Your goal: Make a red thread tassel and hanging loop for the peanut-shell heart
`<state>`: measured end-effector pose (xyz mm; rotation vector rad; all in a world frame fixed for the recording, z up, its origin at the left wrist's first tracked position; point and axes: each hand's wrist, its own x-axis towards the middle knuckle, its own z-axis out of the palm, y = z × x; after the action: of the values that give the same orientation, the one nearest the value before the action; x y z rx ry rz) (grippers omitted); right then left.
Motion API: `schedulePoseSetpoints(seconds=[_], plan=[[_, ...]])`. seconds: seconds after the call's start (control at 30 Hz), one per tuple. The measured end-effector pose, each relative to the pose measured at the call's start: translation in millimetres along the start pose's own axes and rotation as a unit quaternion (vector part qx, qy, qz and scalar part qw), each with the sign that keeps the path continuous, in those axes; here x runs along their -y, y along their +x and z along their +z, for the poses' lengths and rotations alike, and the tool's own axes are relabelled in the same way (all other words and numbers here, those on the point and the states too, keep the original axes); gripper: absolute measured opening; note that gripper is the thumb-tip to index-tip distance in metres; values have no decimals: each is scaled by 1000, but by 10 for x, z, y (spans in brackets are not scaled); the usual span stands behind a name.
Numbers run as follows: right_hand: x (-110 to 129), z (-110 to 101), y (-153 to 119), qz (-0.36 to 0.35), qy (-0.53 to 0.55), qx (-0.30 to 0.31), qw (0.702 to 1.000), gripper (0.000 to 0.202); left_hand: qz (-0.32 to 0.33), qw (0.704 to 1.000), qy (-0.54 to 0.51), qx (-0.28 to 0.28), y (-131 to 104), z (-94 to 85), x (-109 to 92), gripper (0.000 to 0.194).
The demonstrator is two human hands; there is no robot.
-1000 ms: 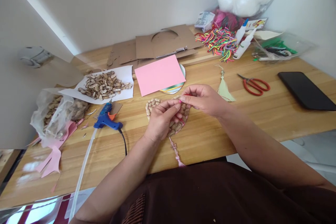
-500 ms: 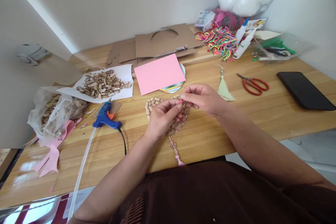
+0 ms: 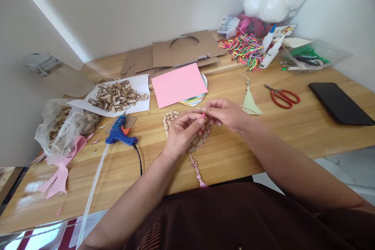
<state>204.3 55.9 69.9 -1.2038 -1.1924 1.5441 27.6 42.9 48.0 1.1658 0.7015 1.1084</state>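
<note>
My left hand and my right hand meet over a peanut-shell craft piece lying on the table. Between the left thumb and fingers shows a small bright pink thing, too small to make out, perhaps a knot of cord. Thumb and forefinger of the right hand are pinched together just beyond it; what they hold is hidden. Both hands cover much of the shell piece, whose rim has a pink backing. From its near edge hangs a beaded pink tassel, running to the table's front.
A blue glue gun rests left, near peanut shells on white paper and a plastic bag. Pink card and cardboard lie behind. Rightward are a pale tassel, red-handled scissors, a phone and coloured cords.
The view has shifted slightly, so everything sits a little lower. Both hands keep pinching at the small pink thing, with only slight finger movement.
</note>
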Motion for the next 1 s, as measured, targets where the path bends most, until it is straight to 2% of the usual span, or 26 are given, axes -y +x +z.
schedulePoseSetpoints(seconds=[0.07,0.13,0.33,0.4,0.5,0.57,0.63,0.73,0.9,1.0], plan=[[-22,2,3,19,-1,5,1000,40,16,1000,10,-9,-4,10,-18,15],[-34,7,1,25,-6,22,999,38,4,1000,0,-13,-9,17,-29,16],[-75,55,4,9,-13,121,992,39,-50,996,-72,2,-18,8,14,22],[-105,65,15,-6,-49,110,993,39,-45,996,-73,-14,-17,5,24,23],[-127,56,14,-76,-152,22,985,29,-3,998,-13,-60,-14,11,14,17],[-109,42,-11,-169,-236,-70,954,16,32,994,52,-89,-11,13,8,14],[-74,32,-49,-281,-311,-138,898,6,62,985,115,-114,-5,7,14,13],[-38,40,-93,-406,-373,-156,820,10,108,964,202,-132,9,-16,37,12],[-75,77,-75,-462,-413,-174,765,2,172,927,312,-119,19,-56,50,12],[-94,89,-62,-465,-424,-186,754,9,188,913,346,-107,11,-76,57,14]])
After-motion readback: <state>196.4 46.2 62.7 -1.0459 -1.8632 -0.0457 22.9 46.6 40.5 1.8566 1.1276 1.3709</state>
